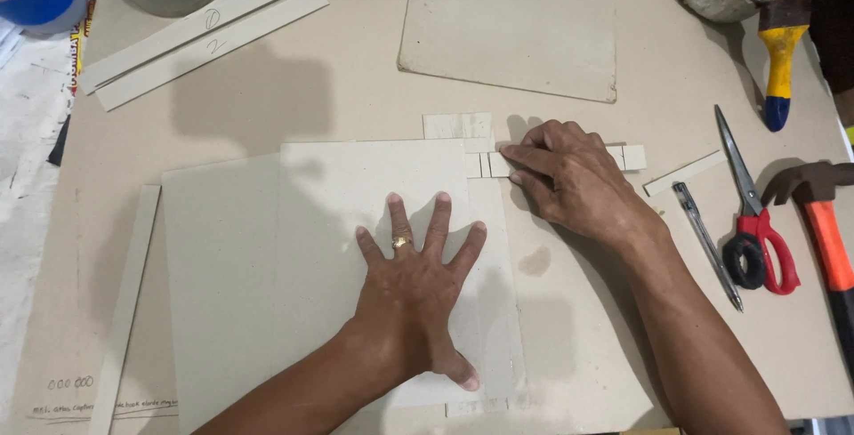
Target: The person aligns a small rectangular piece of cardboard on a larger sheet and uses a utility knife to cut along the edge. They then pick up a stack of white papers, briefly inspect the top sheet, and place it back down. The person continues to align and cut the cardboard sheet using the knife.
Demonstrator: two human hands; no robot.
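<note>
While the brown work surface (356,97) carries everything, your left hand (414,288) lies flat with fingers spread on the big grey cardboard sheet (267,257) at centre. Your right hand (569,177), fingers pressed together, bears down on small cardboard strips (485,165) at the sheet's upper right corner. Red-handled scissors (756,213) and a pen (707,244) lie to its right.

counter (356,88): covered by a tan board sheet, marked with stains
light: from above, casting soft shadows
left edge: pale paper (22,124) showing beneath
</note>
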